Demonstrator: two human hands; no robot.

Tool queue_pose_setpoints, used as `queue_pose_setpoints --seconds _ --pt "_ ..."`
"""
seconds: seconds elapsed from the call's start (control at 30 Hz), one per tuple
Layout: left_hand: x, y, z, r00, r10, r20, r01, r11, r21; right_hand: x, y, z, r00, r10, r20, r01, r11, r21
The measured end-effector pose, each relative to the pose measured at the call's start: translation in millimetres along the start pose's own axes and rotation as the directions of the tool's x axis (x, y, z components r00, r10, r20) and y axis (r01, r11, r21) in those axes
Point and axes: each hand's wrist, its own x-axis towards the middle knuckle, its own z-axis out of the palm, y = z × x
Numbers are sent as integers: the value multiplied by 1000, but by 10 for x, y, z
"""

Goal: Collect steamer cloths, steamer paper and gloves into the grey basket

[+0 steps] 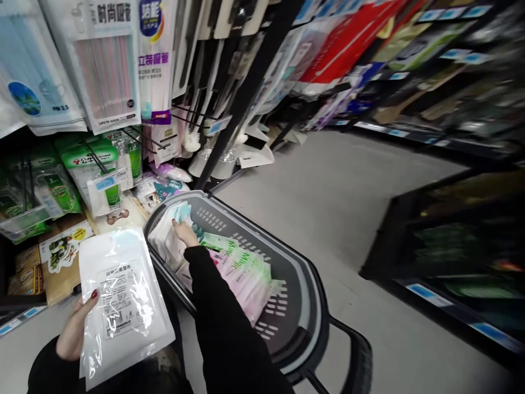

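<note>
My left hand (74,331) grips a flat white plastic packet (123,303) with a printed label, held low at the left. My right hand (184,232), in a black sleeve, reaches into a grey shopping basket (303,284) and its fingers close on a white packet (164,241) at the basket's near-left end. Pink and green packets (241,273) lie in the basket beside my forearm.
Shelves at the left hold hanging packs of straws (109,71), green packets (88,164) and brown boxes (61,257). A black upright post (246,93) stands behind the basket. Grey aisle floor (340,186) runs to the right, with dark shelving (459,257) on the far side.
</note>
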Motion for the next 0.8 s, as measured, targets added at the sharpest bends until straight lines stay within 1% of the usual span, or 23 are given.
queue_pose_setpoints --seconds 0.07,0.13,0.17,0.2,0.23,0.27,0.3,0.33,0.4,0.43,0.5,0.57,0.6,0.67,0.73,0.8 --pt "25 3 -1 998 9 60 -7 999 -37 -244 24 -104 995 -98 30 95 993 74" --pt "56 -13 16 993 21 120 -12 997 -73 -639 53 -173 969 -236 77 219 959 179" --pt "70 -26 35 989 26 147 -13 996 -83 -868 67 -184 947 -297 121 264 936 234" --pt "82 -42 60 985 28 170 -14 996 -83 -1097 81 -180 913 -374 160 313 897 313" --pt "91 -58 90 982 26 189 -12 997 -75 -1309 95 -160 858 -481 179 359 811 461" --pt "98 -75 122 978 24 205 -11 998 -66 -1490 111 -129 851 -500 163 346 766 542" --pt "101 -91 152 976 25 215 -13 998 -57 -1630 133 -90 864 -486 131 318 729 607" --pt "102 -105 179 976 27 218 -17 999 -49 -1726 163 -50 887 -452 93 287 698 656" --pt "98 -127 216 975 32 219 -24 999 -38 -1804 249 20 937 -349 6 245 670 701" --pt "95 -133 225 975 29 220 -23 999 -31 -1803 301 43 948 -316 -39 248 659 710" --pt "87 -133 224 976 34 215 -28 999 -29 -1771 404 57 953 -265 -147 289 652 701" --pt "79 -116 207 977 49 209 -42 998 -35 -1749 481 32 941 -220 -259 339 643 687" --pt "74 -103 195 977 57 204 -51 998 -37 -1748 505 8 932 -207 -298 360 619 698" --pt "62 -71 166 978 69 195 -65 997 -30 -1753 534 -52 924 -197 -327 381 524 762" --pt "48 -40 125 982 66 174 -63 998 -23 -1735 562 -103 931 -204 -303 362 391 846" --pt "38 -17 69 989 51 139 -49 999 -15 -1662 611 -108 934 -239 -265 326 267 907"
